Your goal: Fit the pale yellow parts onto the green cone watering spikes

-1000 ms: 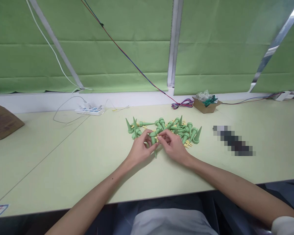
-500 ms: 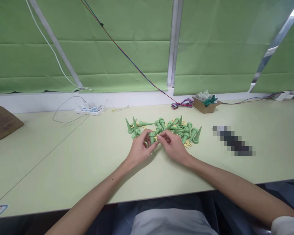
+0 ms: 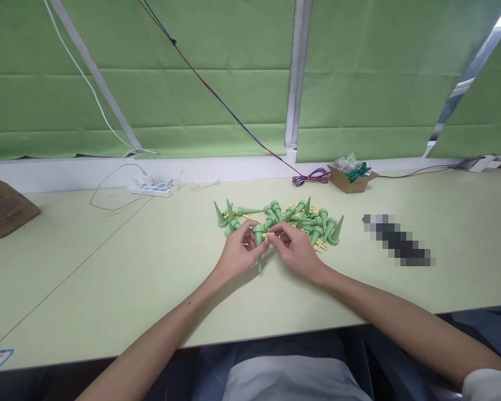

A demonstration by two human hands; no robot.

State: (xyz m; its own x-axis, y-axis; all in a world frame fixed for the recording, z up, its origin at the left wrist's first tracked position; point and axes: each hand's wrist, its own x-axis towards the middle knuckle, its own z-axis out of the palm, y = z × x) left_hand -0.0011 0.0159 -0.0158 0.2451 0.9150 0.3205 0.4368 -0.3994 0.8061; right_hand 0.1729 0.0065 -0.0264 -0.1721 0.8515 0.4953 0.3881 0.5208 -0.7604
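Observation:
My left hand [image 3: 236,255] is closed around a green plastic watering spike [image 3: 258,233], cap end up, its thin tip pointing down toward me. Between the fingertips of my right hand [image 3: 295,248] is a small yellow plastic piece [image 3: 268,236], right against the side of that spike. Whether the piece is joined to the spike I cannot tell. Just beyond both hands lies a loose pile of similar green spikes [image 3: 316,234], some standing point up, with small yellow pieces [image 3: 320,245] scattered among them.
At the back stand a white power strip [image 3: 154,190], coiled red and blue wires [image 3: 311,177] and a small cardboard box [image 3: 346,184] holding plastic wrap. A brown paper bag [image 3: 6,209] sits at far left. A blurred dark object [image 3: 401,242] lies on the right of the table [image 3: 108,289].
The spike in my left hand has tilted slightly, and its lower tip now shows below my fingers. My right hand has barely moved.

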